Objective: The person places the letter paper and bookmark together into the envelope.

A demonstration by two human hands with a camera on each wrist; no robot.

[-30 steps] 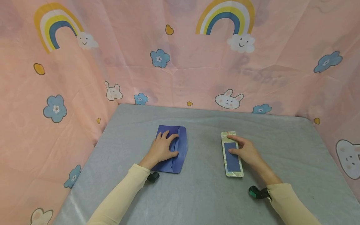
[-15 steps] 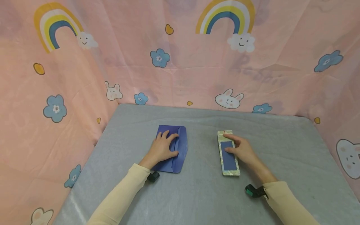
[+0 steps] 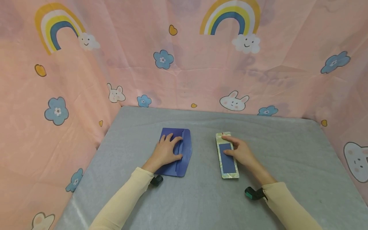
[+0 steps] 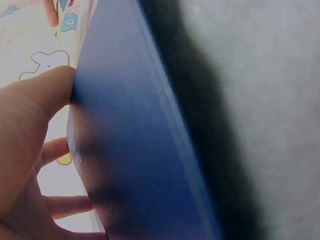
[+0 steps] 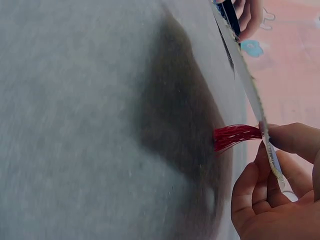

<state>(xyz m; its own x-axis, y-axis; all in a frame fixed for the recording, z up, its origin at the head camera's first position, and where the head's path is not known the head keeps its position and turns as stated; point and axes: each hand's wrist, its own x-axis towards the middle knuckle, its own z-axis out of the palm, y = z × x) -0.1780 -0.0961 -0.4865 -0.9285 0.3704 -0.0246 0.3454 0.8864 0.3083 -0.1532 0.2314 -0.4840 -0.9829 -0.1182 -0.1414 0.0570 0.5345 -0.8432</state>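
Observation:
A dark blue paper envelope (image 3: 186,153) lies on the table left of centre, its pointed flap unfolded to the right. My left hand (image 3: 164,152) rests on it with spread fingers; thumb and fingertips touch its upper face. To the right, my right hand (image 3: 241,151) pinches the right side of a long bookmark (image 3: 229,164) with a pale patterned border and a blue panel. In the right wrist view this bookmark is off the table, a shadow beneath it. A red tassel (image 5: 237,137) hangs from its underside, hidden from the head view. The bookmark and envelope are apart.
A grey cloth (image 3: 198,204) covers the table. Pink printed curtains (image 3: 184,83) enclose it at the back and both sides. Each wrist bears a small dark camera, the left camera (image 3: 157,180) close to the envelope's lower corner.
My right hand has carried the bookmark steadily to the left and slightly away from me, narrowing the gap to the envelope. The left hand and the envelope have stayed in place.

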